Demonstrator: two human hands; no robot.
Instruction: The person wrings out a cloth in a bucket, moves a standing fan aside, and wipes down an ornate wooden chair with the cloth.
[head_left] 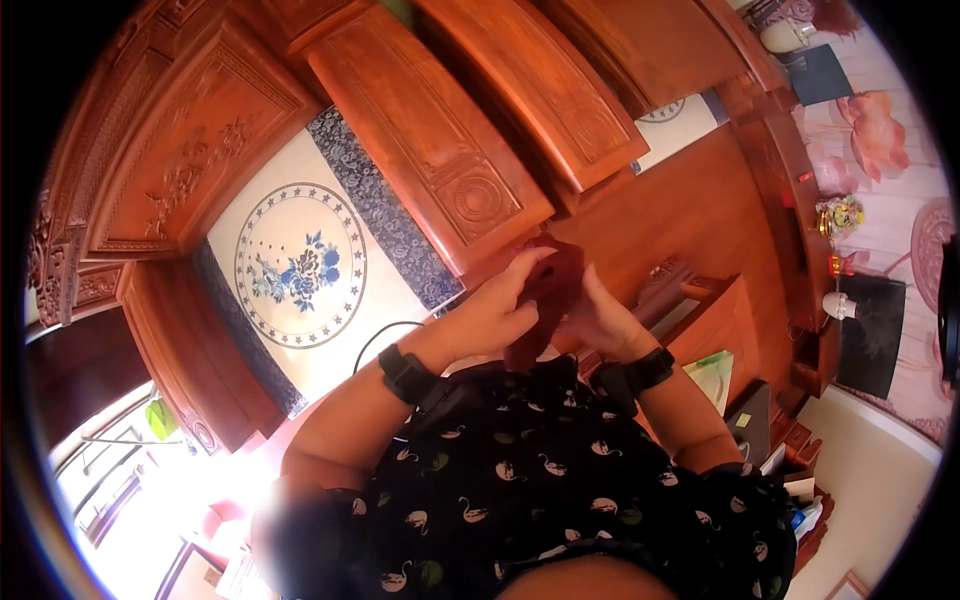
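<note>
A crumpled dark red cloth (553, 290) hangs between my hands in front of my body. My left hand (503, 308) is closed on its left side, with fingers reaching over the upper part. On the other side, my right hand (607, 315) grips the cloth's right edge; some of its fingers are hidden behind the fabric. Black bands circle both wrists. The lower end of the cloth droops toward my black shirt (520, 450), which has a swan pattern.
A carved wooden bench (190, 170) stands at the left and upper left. Just ahead are long wooden pieces (430, 140) with carved ends. A floor tile with a blue flower medallion (302, 265) lies left of my hands. Along the right runs a wooden cabinet (790, 220).
</note>
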